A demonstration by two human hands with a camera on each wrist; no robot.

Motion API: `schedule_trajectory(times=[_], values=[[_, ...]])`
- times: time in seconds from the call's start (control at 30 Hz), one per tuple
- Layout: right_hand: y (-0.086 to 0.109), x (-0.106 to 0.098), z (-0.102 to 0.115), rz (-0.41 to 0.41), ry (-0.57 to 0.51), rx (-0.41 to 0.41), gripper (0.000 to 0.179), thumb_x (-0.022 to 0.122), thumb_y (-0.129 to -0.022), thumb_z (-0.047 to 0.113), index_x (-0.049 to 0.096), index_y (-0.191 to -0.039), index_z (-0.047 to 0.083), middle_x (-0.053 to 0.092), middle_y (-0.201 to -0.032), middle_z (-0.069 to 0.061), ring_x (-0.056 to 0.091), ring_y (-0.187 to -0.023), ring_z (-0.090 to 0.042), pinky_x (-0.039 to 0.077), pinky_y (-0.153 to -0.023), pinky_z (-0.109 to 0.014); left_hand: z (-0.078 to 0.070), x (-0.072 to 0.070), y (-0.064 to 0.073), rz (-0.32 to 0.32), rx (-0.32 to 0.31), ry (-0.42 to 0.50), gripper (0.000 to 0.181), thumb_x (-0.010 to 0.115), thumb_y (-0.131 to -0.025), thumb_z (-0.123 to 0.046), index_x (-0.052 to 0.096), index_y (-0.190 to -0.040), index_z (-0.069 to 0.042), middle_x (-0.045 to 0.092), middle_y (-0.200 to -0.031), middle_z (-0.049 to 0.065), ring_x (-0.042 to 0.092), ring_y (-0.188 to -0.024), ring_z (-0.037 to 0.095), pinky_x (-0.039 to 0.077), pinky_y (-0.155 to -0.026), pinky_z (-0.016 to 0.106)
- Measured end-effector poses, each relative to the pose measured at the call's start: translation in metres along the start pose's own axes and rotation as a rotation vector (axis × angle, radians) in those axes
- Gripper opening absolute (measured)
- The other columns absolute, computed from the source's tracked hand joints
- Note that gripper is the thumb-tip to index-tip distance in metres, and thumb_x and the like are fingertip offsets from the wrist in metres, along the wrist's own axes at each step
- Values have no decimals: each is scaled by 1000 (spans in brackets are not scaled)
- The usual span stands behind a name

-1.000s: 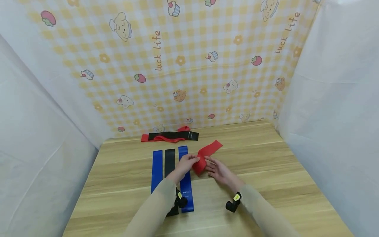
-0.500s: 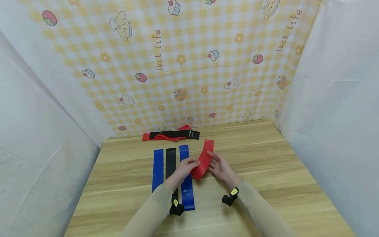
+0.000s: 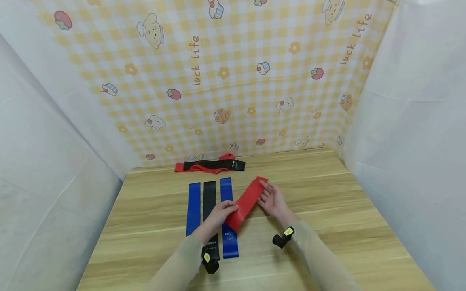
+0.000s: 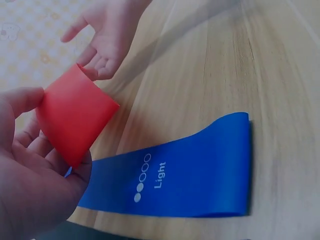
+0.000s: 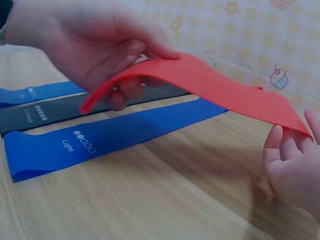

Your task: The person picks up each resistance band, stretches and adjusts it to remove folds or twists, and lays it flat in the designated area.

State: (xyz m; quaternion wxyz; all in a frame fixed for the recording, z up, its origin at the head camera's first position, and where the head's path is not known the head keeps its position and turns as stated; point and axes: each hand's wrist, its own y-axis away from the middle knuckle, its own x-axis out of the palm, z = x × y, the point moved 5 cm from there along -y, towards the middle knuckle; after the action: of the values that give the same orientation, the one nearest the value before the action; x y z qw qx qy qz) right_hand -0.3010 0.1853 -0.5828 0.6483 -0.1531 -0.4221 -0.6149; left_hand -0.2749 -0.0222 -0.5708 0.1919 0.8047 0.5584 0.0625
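Observation:
A red resistance band [image 3: 248,202] is held up slantwise between both hands, over the table. My left hand [image 3: 218,214] pinches its near end, thumb on top and fingers beneath, as the right wrist view also shows. At the far end, my right hand [image 3: 273,201] holds the band [image 5: 235,97] between thumb and fingers, fingertips under the edge. The band's near end overlaps a flat blue resistance band [image 3: 230,242] marked "Light" in the head view. Left of that lie a black band [image 3: 209,198] and another blue band [image 3: 194,206], all side by side.
At the back of the wooden table [image 3: 309,194], near the patterned cloth [image 3: 240,89], a black band [image 3: 211,164] lies over crumpled red bands [image 3: 179,167]. White cloth walls [image 3: 407,121] stand on both sides. A small black camera sits on each wrist.
The red band, bent and folded a second ago, is now stretched out flatter. My left hand has drawn its end down and left; my right hand has moved up to the far end.

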Motion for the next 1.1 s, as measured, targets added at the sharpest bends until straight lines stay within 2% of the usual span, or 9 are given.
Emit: schedule_trajectory(times=[0.13,0.27,0.4,0.6,0.7,0.8,0.9,1.0,1.1], values=[[0,-3,4,-40,-15,-20,55,35,-103,32,28,-152,9,34,-151,-6,46,-115,-17,38,-85,-31,3,-4,7,13,2,36,35,63,-94,-33,62,-114,-5,62,-114,9,54,-102,25,48,-79,32],[2,-11,7,-106,-45,-30,50,40,-103,27,34,-149,9,47,-136,-3,50,-110,-17,38,-85,-32,7,-8,15,25,-1,52,33,63,-94,-32,63,-112,-4,61,-112,9,54,-99,24,48,-75,30],[3,-21,8,-160,-7,-29,47,41,-103,19,35,-150,13,47,-132,-2,49,-110,-17,39,-86,-32,14,-13,22,30,8,46,29,63,-95,-28,64,-108,-3,62,-107,8,56,-94,23,48,-74,30],[7,-36,10,-144,142,-39,55,33,-103,7,19,-156,17,25,-155,-9,47,-118,-17,36,-98,-32,24,-25,33,32,-7,20,33,63,-94,-32,63,-110,-3,61,-109,9,56,-93,23,49,-72,30],[10,-42,10,-147,213,-71,55,34,-104,4,18,-156,14,28,-154,-16,55,-111,-16,42,-95,-29,28,-32,37,22,-3,-4,37,64,-93,-35,63,-112,-3,61,-109,9,56,-91,23,47,-71,30],[12,-46,9,-168,309,-92,52,40,-102,2,27,-152,4,48,-139,-20,63,-93,-12,50,-81,-24,30,-37,40,0,-4,-34,39,65,-93,-36,64,-114,-3,62,-107,8,55,-88,22,45,-68,30],[12,-45,6,-162,435,-95,47,48,-99,1,36,-144,-7,62,-119,-19,66,-86,-14,54,-74,-26,31,-40,42,-14,-10,-56,41,65,-92,-37,64,-115,-3,63,-109,7,54,-90,22,44,-69,30],[12,-42,4,-149,548,-94,43,55,-97,2,44,-136,-12,66,-106,-14,66,-81,-16,55,-68,-27,33,-41,42,-15,-20,-62,40,65,-92,-36,65,-114,-3,63,-106,7,55,-89,22,44,-69,30],[11,-41,5,-169,657,-111,41,58,-95,4,49,-133,-11,67,-95,-13,64,-73,-15,53,-59,-26,33,-40,41,3,-15,-55,38,64,-93,-35,64,-112,-3,64,-100,5,56,-84,20,45,-68,30]])
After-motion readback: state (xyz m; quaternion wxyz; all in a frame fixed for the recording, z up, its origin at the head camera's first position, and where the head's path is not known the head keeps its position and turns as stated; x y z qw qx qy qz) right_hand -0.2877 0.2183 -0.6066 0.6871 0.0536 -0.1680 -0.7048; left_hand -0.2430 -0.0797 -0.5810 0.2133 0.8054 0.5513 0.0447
